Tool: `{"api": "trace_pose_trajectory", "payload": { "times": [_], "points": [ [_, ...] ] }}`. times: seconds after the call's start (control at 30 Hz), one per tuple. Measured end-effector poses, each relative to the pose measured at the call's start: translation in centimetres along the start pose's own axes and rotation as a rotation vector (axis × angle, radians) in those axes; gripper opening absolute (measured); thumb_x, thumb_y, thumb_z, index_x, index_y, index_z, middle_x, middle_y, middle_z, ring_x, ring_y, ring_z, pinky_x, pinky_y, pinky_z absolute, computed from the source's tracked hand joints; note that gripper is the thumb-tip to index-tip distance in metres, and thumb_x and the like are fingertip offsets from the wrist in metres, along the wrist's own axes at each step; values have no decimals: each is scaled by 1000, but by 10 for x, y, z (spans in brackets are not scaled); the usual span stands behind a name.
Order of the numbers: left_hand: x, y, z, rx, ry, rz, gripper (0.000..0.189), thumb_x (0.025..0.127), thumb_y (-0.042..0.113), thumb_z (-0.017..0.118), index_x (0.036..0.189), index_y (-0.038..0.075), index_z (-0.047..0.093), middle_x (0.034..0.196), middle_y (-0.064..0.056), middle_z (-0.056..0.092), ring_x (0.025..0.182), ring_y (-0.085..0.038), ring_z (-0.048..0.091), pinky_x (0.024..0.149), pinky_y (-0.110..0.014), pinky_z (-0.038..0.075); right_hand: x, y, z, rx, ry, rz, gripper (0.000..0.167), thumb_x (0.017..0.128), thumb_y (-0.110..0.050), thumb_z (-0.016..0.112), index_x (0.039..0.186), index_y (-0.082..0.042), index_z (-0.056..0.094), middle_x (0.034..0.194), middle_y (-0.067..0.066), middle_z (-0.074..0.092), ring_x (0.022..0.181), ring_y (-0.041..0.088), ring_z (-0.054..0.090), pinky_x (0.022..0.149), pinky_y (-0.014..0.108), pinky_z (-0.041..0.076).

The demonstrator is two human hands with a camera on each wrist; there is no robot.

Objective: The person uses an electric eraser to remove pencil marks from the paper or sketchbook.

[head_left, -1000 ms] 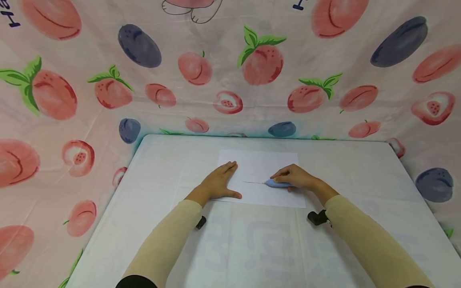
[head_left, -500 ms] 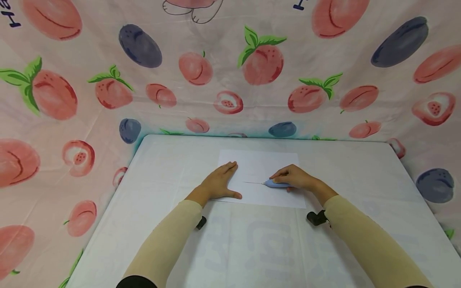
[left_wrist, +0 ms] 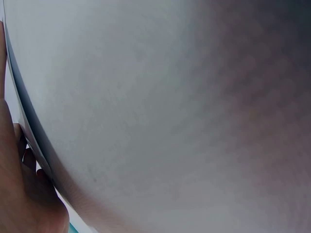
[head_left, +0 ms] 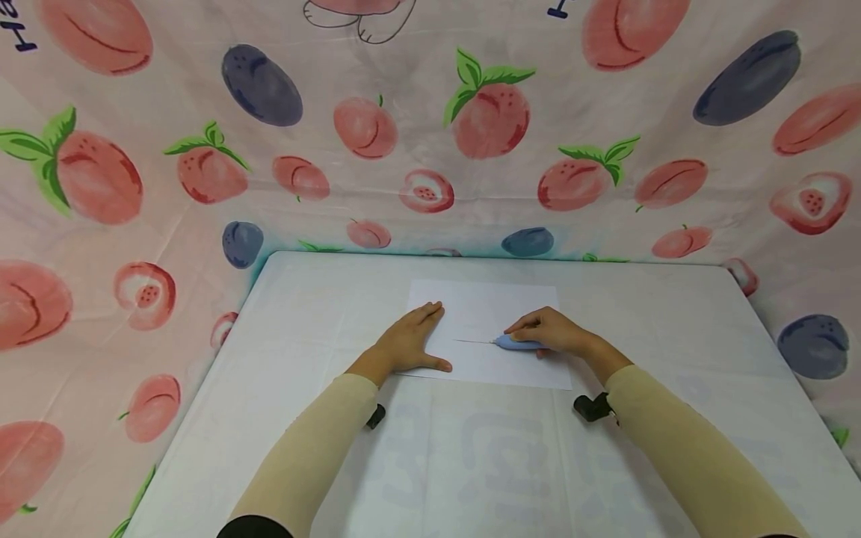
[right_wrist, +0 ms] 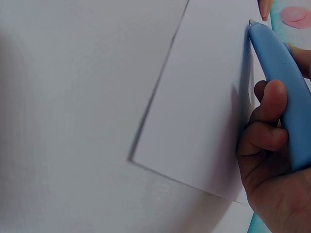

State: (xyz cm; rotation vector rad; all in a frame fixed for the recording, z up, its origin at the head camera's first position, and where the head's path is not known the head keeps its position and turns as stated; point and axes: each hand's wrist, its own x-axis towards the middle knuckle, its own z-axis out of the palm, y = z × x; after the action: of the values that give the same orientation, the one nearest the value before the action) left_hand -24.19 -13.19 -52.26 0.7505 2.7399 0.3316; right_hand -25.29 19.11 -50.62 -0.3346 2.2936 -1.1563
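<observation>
The right hand [head_left: 554,331] held a blue tool [right_wrist: 279,63] in its grip, fingers and thumb curled round the body, the narrow tip pointing toward the left hand [head_left: 410,340]. The tool lay low over a white sheet of paper [head_left: 474,310], and a thin dark line [head_left: 471,341] ran leftward from its tip. The left hand's grip was released, fingers straight and thumb spread, resting on the sheet's left side. The paper lay on a white tabletop [head_left: 323,314], before a fruit-printed cloth [head_left: 403,67].
</observation>
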Motion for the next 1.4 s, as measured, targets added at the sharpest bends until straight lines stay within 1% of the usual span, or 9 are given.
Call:
{"api": "trace_pose_trajectory", "payload": {
  "times": [0.33,0.67,0.8,0.97,1.07,1.23,1.4],
  "points": [
    [0,-1,1,0,0,1,119,71,79,65,160,17,13,166,5,9,153,-15,8,123,-34,15,-1,-1,-1,-18,-4,-6,28,94,-30,67,115,-14,75,127,13,65,71,19,56,58,28,52],
    [1,-1,-1,-1,-11,-1,119,72,79,64,160,18,12,166,5,8,153,-16,7,123,-34,14,-2,-1,-2,-2,-4,8,29,93,-31,69,115,-13,75,124,12,65,66,18,55,56,26,51],
    [1,-1,1,-4,-5,-1,119,71,78,65,160,17,13,166,5,9,153,-16,8,123,-36,15,-4,-3,-2,-3,-6,8,29,93,-31,68,115,-13,75,125,12,65,67,17,55,56,26,50],
    [1,-2,3,12,-1,-4,120,71,80,64,160,18,12,166,6,8,153,-15,8,123,-35,15,-5,-2,-3,2,-11,2,31,94,-31,67,117,-11,74,128,13,64,63,16,53,55,27,50],
    [1,-2,3,16,-2,-3,120,71,80,63,160,18,12,166,6,8,153,-14,7,123,-34,15,-4,-1,-3,0,-14,-9,31,96,-28,65,119,-9,73,129,16,63,62,17,53,55,28,50],
    [1,-2,3,6,7,12,120,71,79,65,160,16,13,166,4,10,153,-16,9,123,-36,16,-2,1,-2,-7,-12,-19,30,98,-22,63,119,-3,71,129,21,62,62,22,54,54,31,50],
    [1,-3,4,20,5,8,120,71,81,63,160,17,13,166,5,9,153,-15,8,123,-35,16,-3,-1,-1,-4,-13,-20,30,96,-26,65,119,-7,72,130,17,62,63,18,53,54,28,50]
  ]
}}
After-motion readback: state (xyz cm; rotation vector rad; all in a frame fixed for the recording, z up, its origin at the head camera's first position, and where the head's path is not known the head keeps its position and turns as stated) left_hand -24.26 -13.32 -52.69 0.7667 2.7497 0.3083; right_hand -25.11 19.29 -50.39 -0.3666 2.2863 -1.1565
